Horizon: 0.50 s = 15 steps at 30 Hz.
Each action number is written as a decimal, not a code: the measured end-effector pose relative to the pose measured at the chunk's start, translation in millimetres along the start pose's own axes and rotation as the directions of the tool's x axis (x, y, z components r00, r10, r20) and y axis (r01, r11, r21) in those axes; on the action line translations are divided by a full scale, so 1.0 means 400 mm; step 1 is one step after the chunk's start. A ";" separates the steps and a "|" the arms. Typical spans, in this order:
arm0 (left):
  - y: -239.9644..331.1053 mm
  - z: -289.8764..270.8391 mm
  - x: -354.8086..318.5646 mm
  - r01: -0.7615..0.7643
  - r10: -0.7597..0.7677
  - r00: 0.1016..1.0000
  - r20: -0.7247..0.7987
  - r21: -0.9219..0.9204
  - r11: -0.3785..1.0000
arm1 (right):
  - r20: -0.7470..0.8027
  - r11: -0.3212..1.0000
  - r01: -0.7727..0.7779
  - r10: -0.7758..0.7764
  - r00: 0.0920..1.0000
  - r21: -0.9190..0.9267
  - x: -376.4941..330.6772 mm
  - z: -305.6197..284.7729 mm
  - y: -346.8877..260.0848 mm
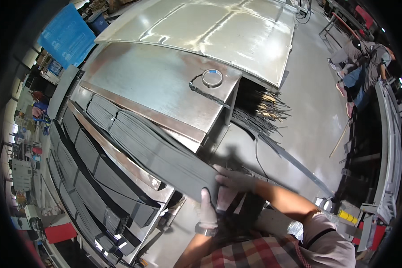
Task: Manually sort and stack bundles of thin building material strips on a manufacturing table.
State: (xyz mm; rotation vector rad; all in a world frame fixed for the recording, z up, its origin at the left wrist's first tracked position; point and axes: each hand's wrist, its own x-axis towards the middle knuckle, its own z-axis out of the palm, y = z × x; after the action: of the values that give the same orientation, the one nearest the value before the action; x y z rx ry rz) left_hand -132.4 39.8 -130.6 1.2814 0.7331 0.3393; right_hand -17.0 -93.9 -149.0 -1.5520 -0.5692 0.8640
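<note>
Right now I have both gloved hands on the near end of a stack of dark grey sheets [165, 156], thin flat rectangular strips laid face to face so their edges read as fine parallel lines. The stack looks matte and slightly dusty, like rubber or coated sheet metal, though I cannot tell which from this view. It lies at a slant on the lower step of a stainless steel bench [156, 80], its far end under the bench's upper ledge and its near end sticking out over the edge toward me. My left hand [207, 210] is closed on the near corner from below, thumb on top, and my right hand [234, 179] is clamped on the end edge just beside it, fingers curled over the top sheet. More stacks of the same dark sheets [94, 165] fill the long steel trays to the left. On the brushed, scuffed bench top sits a roll of tape [212, 77], a pale ring, with a dark strap touching it. A large curved steel panel [219, 31] lies beyond, and a bundle of thin dark rods [261, 111] fans out from under it on the grey floor.
</note>
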 end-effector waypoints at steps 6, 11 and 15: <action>0.026 -0.009 0.007 0.019 -0.007 0.998 0.070 -0.164 0.986 | 0.107 0.999 0.019 -0.023 0.994 0.037 0.009 0.007 -0.064; 0.039 -0.011 0.070 0.295 -0.266 0.951 0.159 -0.204 0.934 | 0.139 0.984 -0.145 0.158 0.978 -0.104 0.048 -0.045 0.007; 0.030 -0.058 0.051 0.118 -0.161 0.970 0.183 0.226 0.967 | 0.299 0.732 -0.312 0.572 0.764 -0.606 0.072 -0.065 -0.156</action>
State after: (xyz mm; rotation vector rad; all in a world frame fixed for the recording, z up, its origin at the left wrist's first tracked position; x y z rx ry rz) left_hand -131.0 72.7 -128.0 1.4339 0.6971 0.0143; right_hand 27.9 -77.2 -93.5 -2.0457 -0.8374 1.6040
